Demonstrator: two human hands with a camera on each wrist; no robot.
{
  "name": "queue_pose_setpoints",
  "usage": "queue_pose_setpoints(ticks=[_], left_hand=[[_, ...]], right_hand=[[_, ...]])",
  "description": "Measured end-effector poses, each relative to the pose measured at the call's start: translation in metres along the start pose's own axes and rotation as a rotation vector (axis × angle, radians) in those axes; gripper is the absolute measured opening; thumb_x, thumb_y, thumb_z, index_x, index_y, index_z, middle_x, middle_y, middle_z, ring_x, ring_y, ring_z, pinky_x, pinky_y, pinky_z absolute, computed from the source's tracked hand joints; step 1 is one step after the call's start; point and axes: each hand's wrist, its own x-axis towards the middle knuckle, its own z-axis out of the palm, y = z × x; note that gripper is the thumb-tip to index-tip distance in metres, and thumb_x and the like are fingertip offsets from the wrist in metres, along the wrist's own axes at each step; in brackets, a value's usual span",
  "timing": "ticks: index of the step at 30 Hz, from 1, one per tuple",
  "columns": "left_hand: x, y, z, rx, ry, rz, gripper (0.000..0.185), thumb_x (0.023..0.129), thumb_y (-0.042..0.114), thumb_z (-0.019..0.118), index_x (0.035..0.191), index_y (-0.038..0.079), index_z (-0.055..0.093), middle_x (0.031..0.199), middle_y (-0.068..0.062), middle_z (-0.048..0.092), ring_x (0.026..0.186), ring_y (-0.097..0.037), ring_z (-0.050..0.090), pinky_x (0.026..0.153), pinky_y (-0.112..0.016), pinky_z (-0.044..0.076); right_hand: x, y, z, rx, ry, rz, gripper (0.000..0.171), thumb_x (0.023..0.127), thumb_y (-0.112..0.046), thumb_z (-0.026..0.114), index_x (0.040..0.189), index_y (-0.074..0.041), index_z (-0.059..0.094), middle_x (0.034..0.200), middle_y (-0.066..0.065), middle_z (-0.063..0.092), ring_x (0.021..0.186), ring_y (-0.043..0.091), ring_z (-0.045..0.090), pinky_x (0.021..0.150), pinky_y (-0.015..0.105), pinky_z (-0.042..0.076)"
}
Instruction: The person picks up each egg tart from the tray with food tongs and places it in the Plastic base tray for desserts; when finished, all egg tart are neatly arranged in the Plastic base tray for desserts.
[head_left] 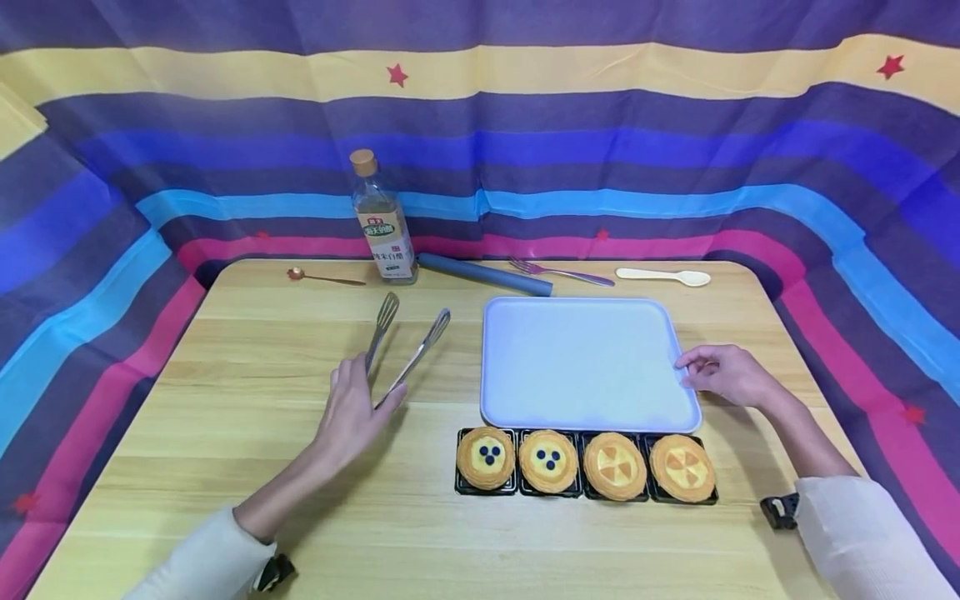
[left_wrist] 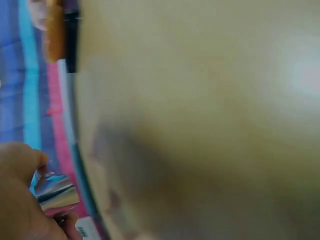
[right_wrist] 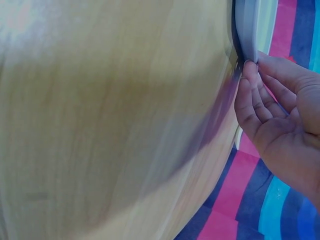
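Observation:
My left hand [head_left: 348,412] holds a pair of metal tongs [head_left: 410,365] with slotted, whisk-like ends. The two arms of the tongs are spread apart and point away over the table, left of the tray. In the left wrist view only part of the hand [left_wrist: 20,195] and a shiny piece of the tongs [left_wrist: 57,192] show. My right hand [head_left: 731,375] pinches the right edge of a pale blue rectangular tray [head_left: 585,367]. The right wrist view shows thumb and fingertips on either side of the tray's rim [right_wrist: 247,30]. Nothing lies on the tray.
Several tarts [head_left: 549,462] in black plastic holders line the tray's near edge, some with blueberries, others with orange wedges. Along the back stand or lie a vinegar bottle [head_left: 386,225], small copper spoon [head_left: 322,277], blue-grey rod [head_left: 483,273], purple fork [head_left: 562,271] and cream spoon [head_left: 663,276].

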Motion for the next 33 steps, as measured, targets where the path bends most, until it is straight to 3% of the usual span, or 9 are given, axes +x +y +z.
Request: queue_pose_setpoints(ticks=[6, 13, 20, 26, 33], left_hand=[[-0.004, -0.013, 0.010, 0.096, -0.017, -0.060, 0.085, 0.093, 0.046, 0.054, 0.140, -0.018, 0.021, 0.107, -0.030, 0.046, 0.082, -0.032, 0.048, 0.061, -0.039, 0.050], [-0.002, -0.013, 0.015, 0.139, -0.096, -0.175, 0.091, 0.096, 0.050, 0.043, 0.145, -0.014, -0.001, 0.108, -0.028, 0.036, 0.061, -0.021, 0.043, 0.040, -0.022, 0.037], [0.000, -0.013, 0.019, 0.209, -0.120, -0.183, 0.089, 0.097, 0.046, 0.041, 0.144, -0.016, -0.003, 0.112, -0.029, 0.031, 0.062, -0.021, 0.042, 0.038, -0.023, 0.035], [0.003, -0.011, 0.016, 0.243, -0.161, -0.195, 0.097, 0.095, 0.050, 0.044, 0.143, -0.018, -0.005, 0.106, -0.026, 0.032, 0.055, -0.018, 0.041, 0.037, -0.024, 0.033], [0.007, -0.007, 0.009, 0.278, -0.218, -0.199, 0.108, 0.090, 0.060, 0.048, 0.141, -0.021, -0.003, 0.114, -0.037, 0.035, 0.043, -0.016, 0.042, 0.031, -0.021, 0.030]], right_hand=[[0.000, 0.000, -0.001, -0.010, -0.002, -0.005, 0.026, 0.084, -0.016, 0.071, 0.105, -0.002, 0.068, 0.088, 0.006, 0.064, 0.074, 0.007, 0.055, 0.062, 0.019, 0.047], [-0.001, 0.001, -0.003, -0.008, 0.005, -0.008, 0.024, 0.083, -0.014, 0.070, 0.104, -0.001, 0.068, 0.087, 0.006, 0.063, 0.072, 0.006, 0.054, 0.061, 0.019, 0.047], [-0.001, 0.001, -0.003, -0.009, 0.000, -0.004, 0.024, 0.083, -0.014, 0.070, 0.104, -0.001, 0.068, 0.087, 0.006, 0.063, 0.072, 0.006, 0.055, 0.061, 0.019, 0.047], [-0.001, 0.001, -0.003, -0.016, -0.009, -0.002, 0.026, 0.084, -0.015, 0.070, 0.105, -0.001, 0.067, 0.087, 0.006, 0.063, 0.073, 0.008, 0.055, 0.061, 0.020, 0.047], [-0.002, 0.000, -0.003, -0.040, -0.008, -0.001, 0.025, 0.084, -0.015, 0.070, 0.104, -0.002, 0.068, 0.087, 0.005, 0.063, 0.075, 0.011, 0.055, 0.063, 0.020, 0.046]])
